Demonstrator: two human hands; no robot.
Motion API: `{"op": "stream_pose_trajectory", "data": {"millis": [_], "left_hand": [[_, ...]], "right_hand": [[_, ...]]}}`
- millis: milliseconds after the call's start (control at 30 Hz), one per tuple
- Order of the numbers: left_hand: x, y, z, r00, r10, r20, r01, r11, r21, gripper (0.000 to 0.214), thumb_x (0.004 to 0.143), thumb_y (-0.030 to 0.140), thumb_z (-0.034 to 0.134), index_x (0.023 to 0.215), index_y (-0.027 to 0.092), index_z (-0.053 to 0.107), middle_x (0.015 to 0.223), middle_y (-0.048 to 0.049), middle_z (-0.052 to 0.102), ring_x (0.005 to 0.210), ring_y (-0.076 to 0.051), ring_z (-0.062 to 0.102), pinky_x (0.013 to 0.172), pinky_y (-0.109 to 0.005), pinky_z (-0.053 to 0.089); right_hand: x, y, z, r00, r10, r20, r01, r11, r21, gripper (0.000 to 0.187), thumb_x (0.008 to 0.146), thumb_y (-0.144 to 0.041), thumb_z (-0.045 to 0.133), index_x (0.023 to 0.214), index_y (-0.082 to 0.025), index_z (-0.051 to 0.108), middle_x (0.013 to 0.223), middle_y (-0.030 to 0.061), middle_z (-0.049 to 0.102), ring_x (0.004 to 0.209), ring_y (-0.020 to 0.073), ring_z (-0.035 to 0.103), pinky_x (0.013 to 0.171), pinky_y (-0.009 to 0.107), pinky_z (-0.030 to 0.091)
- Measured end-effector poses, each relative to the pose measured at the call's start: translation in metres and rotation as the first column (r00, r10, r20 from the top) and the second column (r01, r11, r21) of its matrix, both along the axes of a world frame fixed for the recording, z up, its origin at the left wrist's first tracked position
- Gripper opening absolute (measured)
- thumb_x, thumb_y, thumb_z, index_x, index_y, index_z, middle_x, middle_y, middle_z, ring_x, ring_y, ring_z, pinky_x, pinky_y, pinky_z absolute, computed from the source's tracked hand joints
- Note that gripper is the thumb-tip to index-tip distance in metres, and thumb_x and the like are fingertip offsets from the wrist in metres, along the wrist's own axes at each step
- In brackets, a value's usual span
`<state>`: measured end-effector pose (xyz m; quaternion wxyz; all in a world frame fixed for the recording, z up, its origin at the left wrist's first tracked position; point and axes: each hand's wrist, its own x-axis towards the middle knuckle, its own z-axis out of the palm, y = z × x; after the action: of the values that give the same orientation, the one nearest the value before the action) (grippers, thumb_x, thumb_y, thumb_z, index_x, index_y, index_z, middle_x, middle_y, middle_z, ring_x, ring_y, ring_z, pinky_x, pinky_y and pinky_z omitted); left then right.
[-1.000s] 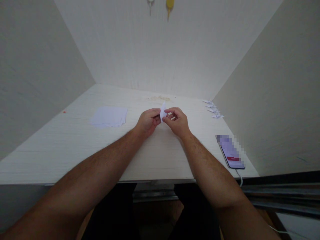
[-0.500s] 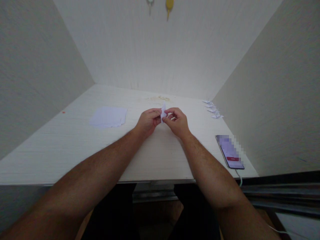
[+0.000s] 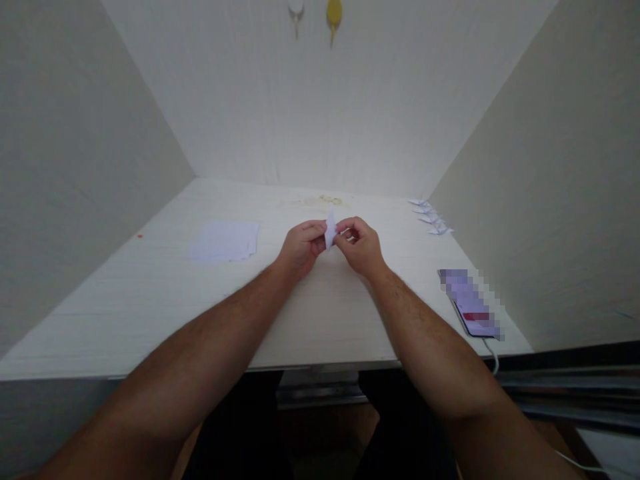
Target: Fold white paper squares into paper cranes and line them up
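Note:
Between my two hands, above the middle of the white table, a small folded piece of white paper (image 3: 331, 230) stands upright with a pointed top. My left hand (image 3: 304, 245) is closed on its left side, thumb in front and fingers behind. From the right, the thumb and forefinger of my right hand (image 3: 361, 245) pinch the paper's right edge; the other fingers are curled. The finer folds are too small to make out.
A stack of white paper sheets (image 3: 227, 241) lies on the left of the table (image 3: 320, 320). Several folded white paper pieces (image 3: 431, 219) are lined up by the right wall. A phone (image 3: 473, 303) with a cable rests nearer on the right. Two hooks (image 3: 334, 12) hang on the back wall.
The whole view has shifted slightly. The folded paper has turned a little, showing more of its flat face, and my right fingertips have shifted along its right edge.

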<state>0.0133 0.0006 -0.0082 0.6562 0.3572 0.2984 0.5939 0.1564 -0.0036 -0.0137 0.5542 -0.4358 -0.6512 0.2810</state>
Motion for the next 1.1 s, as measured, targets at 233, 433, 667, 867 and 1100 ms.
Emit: {"op": "stream_pose_trajectory", "data": {"millis": [233, 433, 667, 867, 1100], "left_hand": [[-0.002, 0.001, -0.002, 1.0, -0.009, -0.017, 0.009, 1.0, 0.007, 0.013, 0.067, 0.02, 0.075, 0.077, 0.013, 0.07, 0.078, -0.004, 0.07, 0.071, -0.012, 0.064, 0.072, -0.025, 0.052], [-0.003, 0.002, -0.004, 0.998, -0.015, -0.06, 0.016, 1.0, 0.025, 0.017, 0.067, 0.026, 0.077, 0.078, 0.014, 0.069, 0.078, -0.005, 0.071, 0.074, -0.015, 0.066, 0.074, -0.028, 0.052], [-0.002, 0.003, -0.005, 0.999, -0.02, -0.025, 0.021, 0.998, 0.054, 0.018, 0.069, 0.022, 0.079, 0.084, 0.014, 0.073, 0.087, -0.0067, 0.074, 0.083, -0.016, 0.069, 0.083, -0.03, 0.054], [-0.003, 0.003, -0.007, 1.0, 0.027, -0.012, -0.026, 0.998, 0.05, 0.024, 0.067, 0.02, 0.083, 0.088, 0.015, 0.072, 0.09, -0.0056, 0.074, 0.085, -0.015, 0.069, 0.088, -0.032, 0.054], [-0.003, 0.005, -0.009, 0.998, 0.06, -0.029, -0.057, 0.995, 0.076, 0.034, 0.062, 0.02, 0.087, 0.092, 0.016, 0.071, 0.088, -0.0038, 0.073, 0.086, -0.016, 0.069, 0.087, -0.034, 0.055]], "right_hand": [[0.0, -0.003, 0.002, 1.0, -0.011, -0.007, 0.011, 1.0, 0.023, 0.008, 0.077, -0.026, 0.067, 0.079, -0.022, 0.06, 0.076, -0.0028, 0.061, 0.06, 0.0094, 0.051, 0.058, 0.025, 0.043], [0.002, 0.003, -0.003, 0.998, -0.043, 0.048, 0.037, 0.992, 0.118, 0.005, 0.076, -0.017, 0.062, 0.079, -0.02, 0.063, 0.084, 0.0002, 0.064, 0.065, 0.0106, 0.055, 0.064, 0.027, 0.048], [0.005, 0.008, -0.008, 0.987, -0.089, 0.13, 0.064, 0.981, 0.185, 0.015, 0.073, -0.009, 0.061, 0.081, -0.02, 0.067, 0.089, 0.0033, 0.068, 0.079, 0.0154, 0.061, 0.072, 0.031, 0.052], [0.006, 0.008, -0.008, 0.98, -0.101, 0.174, 0.073, 0.984, 0.16, 0.013, 0.074, -0.009, 0.062, 0.079, -0.02, 0.068, 0.09, 0.0038, 0.068, 0.084, 0.0173, 0.062, 0.074, 0.032, 0.051], [0.007, 0.005, -0.004, 0.972, -0.117, 0.203, 0.11, 0.993, 0.047, 0.008, 0.074, -0.016, 0.067, 0.08, -0.019, 0.072, 0.076, 0.0003, 0.061, 0.067, 0.0129, 0.053, 0.069, 0.029, 0.046]]}}
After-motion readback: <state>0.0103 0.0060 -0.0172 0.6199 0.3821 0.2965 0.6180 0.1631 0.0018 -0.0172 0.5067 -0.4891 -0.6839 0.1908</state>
